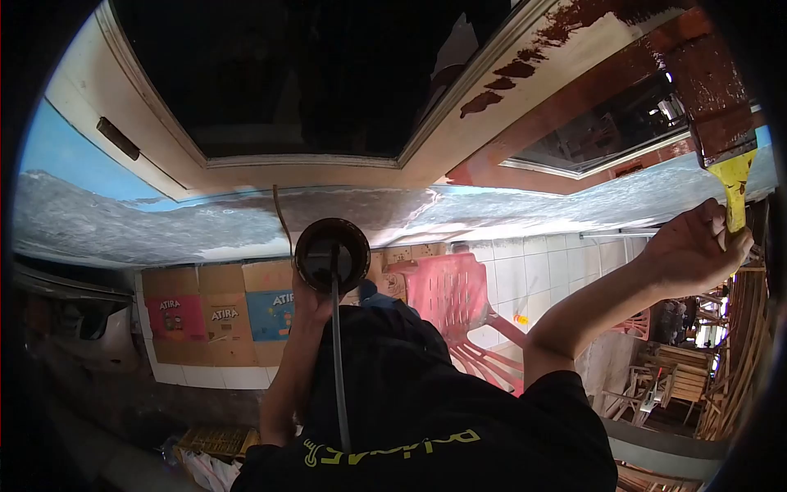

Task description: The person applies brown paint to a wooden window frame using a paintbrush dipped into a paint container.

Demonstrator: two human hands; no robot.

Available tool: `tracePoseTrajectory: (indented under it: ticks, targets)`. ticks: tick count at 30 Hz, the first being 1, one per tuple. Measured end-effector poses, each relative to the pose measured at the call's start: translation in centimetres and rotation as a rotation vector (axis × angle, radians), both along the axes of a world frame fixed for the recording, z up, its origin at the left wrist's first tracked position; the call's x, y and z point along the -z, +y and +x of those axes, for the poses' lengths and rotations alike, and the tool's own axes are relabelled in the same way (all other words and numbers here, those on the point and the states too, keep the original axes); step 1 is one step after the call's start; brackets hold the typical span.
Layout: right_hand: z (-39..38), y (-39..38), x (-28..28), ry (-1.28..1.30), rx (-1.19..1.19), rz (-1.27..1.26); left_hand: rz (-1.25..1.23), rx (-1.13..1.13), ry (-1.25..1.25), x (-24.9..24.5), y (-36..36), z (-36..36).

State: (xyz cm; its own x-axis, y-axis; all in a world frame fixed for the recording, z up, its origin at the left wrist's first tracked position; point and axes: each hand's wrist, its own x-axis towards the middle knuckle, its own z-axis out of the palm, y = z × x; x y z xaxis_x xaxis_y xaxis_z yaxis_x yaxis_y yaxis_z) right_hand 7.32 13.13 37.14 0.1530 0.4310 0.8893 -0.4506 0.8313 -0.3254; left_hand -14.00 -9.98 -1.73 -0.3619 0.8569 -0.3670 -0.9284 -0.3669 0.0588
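Note:
At the right, my right hand (697, 250) is closed round the yellow handle of a paintbrush (732, 184). The brush's upper end meets the dark reddish-brown painted wood (711, 90) of a window frame. Its bristles are hard to tell from the wet paint. My left hand (313, 302) holds a round dark paint container (334, 256) in front of my body, with its open top facing the camera. A thin grey stick or strap runs across the container and down over my shirt. Dark brown strokes mark the pale frame (492, 107) between the two glass panes.
A red plastic chair (449, 291) stands beside me on white tiles. Flattened cardboard (221, 348) lies at the left. Below the frame runs a grey and blue wall (344, 209). Stacked wood (689, 377) is at the lower right, a vehicle at the far left.

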Motion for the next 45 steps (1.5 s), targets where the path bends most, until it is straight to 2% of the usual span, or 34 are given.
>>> tracePoseTrajectory:
  ticks: [10,13,14,18,22,23,32,38,45]
  targets:
    - [0.6,-0.3,0.2,-0.026,-0.025,-0.018,-0.041,-0.009,0.012,-0.2,-0.2,0.3]
    - [0.5,-0.1,0.7,-0.044,-0.088,0.087,-0.008,-0.012,0.005,0.4,-0.1,0.3]
    - [0.2,-0.5,0.7,0.032,-0.105,0.019,0.009,-0.011,0.003,0.5,0.0,0.3]
    - [-0.5,-0.5,1.6,-0.01,-0.027,0.092,-0.011,-0.008,-0.002,-0.2,0.1,0.4]
    - [-1.4,-0.5,2.3,-0.005,-0.04,0.085,-0.008,-0.007,0.033,-0.8,0.1,0.3]
    - [-1.8,-0.6,2.5,0.053,0.013,0.049,-0.017,-0.008,0.042,-1.2,0.1,0.3]
    - [-6.0,-1.0,3.2,0.031,0.151,0.019,0.023,-0.005,0.007,-1.3,0.5,0.3]
    - [-4.8,-0.2,3.5,-0.022,0.221,0.073,0.002,-0.003,-0.007,-1.8,0.6,0.0]
    - [-5.5,-1.4,2.6,0.055,0.19,0.092,-0.032,-0.025,-0.029,-1.9,0.5,-0.1]
